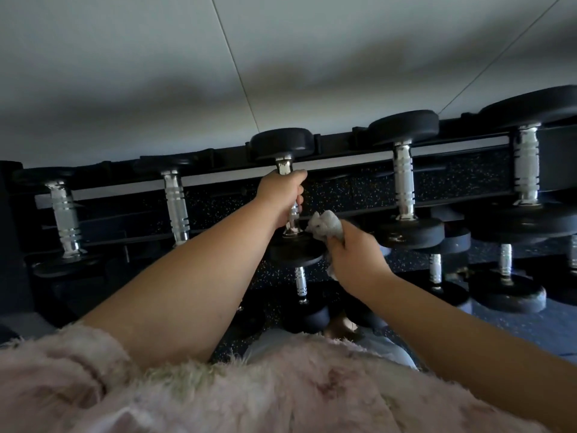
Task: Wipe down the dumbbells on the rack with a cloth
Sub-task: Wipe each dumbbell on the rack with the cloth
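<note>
1. Wall (pixel 156 73): pale grey panels with thin seams. It fills the upper part of my feed behind the rack.

2. Garment (pixel 249 395): fuzzy pink, bunched along the bottom of my feed. Both bare forearms reach forward out of it.

3. Rack (pixel 340 139): black, with a pale strip along its back rail. I count two tiers, with dark speckled floor (pixel 352 190) showing through between the rails.

4. Upper-tier dumbbells: round matte black heads and bright chrome handles with ringed grip bands. Each lies across the rails, one head at the back rail and one at the front. Two sit toward the rack's left end (pixel 64 214) (pixel 176 207) and two larger ones toward its right end (pixel 404 182) (pixel 526 164).

5. Lower-tier dumbbells (pixel 505 267): same build, smaller in my view and dimmer, below the front rail.

6. Task dumbbell (pixel 293 250): at the middle of the upper tier. Its black heads look dull and its chrome is reflective. Whether it rests on the rails or is raised, I cannot tell.

7. Left hand (pixel 281 195): fingers and thumb wrapped fully round the handle of the task dumbbell, covering most of the chrome.

8. Right hand (pixel 356 257): fingers curled round the cloth, beside the near head.

9. Cloth (pixel 324 225): small, pale grey and crumpled. Its free end is against the near end of the handle, just above the near head.
</note>
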The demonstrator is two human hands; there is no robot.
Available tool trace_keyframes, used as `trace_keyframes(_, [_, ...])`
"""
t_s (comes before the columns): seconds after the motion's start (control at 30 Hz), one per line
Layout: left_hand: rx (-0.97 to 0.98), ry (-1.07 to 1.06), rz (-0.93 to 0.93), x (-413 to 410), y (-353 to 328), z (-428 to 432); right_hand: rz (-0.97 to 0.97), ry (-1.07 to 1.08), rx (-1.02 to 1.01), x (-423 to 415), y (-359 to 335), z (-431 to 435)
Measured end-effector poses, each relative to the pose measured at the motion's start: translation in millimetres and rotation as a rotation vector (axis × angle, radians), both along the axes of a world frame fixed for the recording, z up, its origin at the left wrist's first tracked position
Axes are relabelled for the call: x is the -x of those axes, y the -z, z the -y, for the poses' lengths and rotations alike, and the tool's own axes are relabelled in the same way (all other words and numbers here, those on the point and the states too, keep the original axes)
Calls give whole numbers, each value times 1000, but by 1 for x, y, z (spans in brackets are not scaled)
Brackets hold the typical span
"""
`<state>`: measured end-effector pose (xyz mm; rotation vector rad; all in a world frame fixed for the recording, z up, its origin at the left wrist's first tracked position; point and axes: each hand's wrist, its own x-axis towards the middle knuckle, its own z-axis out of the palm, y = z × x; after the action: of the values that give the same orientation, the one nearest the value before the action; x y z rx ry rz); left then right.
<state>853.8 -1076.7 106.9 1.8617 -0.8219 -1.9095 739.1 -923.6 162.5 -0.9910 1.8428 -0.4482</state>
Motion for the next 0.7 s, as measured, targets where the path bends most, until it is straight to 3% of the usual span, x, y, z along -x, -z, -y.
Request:
trace_keyframes(0.17, [41,-11,11,0,0,-1,5,-80,26,5,-1,2])
trace_keyframes(0.3, [68,-23,47,0,2,-3,93,154,-20,-6,18,5])
trace_keyframes(0.37, [38,-22,-5,-2,3,-2,90,251,-9,-10,23,-7])
trace_keyframes(0.5, [-56,-4,-200,-16,5,1,-2,232,-121,-17,37,-36])
trace_keyframes(0.57, [-95,22,-291,-24,7,4,19,305,-178,-18,42,-42])
trace_keyframes(0.7, [-132,53,-363,-24,8,4,119,460,-93,-16,29,-32])
